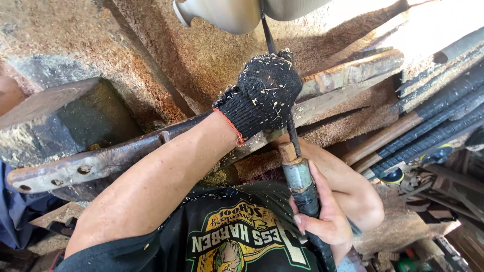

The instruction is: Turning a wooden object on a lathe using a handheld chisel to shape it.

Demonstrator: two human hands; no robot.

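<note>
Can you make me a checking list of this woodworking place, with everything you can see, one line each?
Surface: wooden tool rest bar and blocks, all coated in sawdust.
Job's things: long chisel lies across the bar, its tip towards a pale rounded workpiece.
Clutter: spare wrapped-handle tools stacked at the right.
Grippers: gloved left hand presses the blade on the bar; bare right hand grips the handle.
Cables: nothing seen.
Surroundings: sawdust heaps, heavy wooden block at the left.

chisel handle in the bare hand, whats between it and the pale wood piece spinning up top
In the head view, the gloved left hand lies between, pressing the chisel's dark steel shank onto the sawdust-covered tool rest. The right hand grips the handle below the pale workpiece.
</note>
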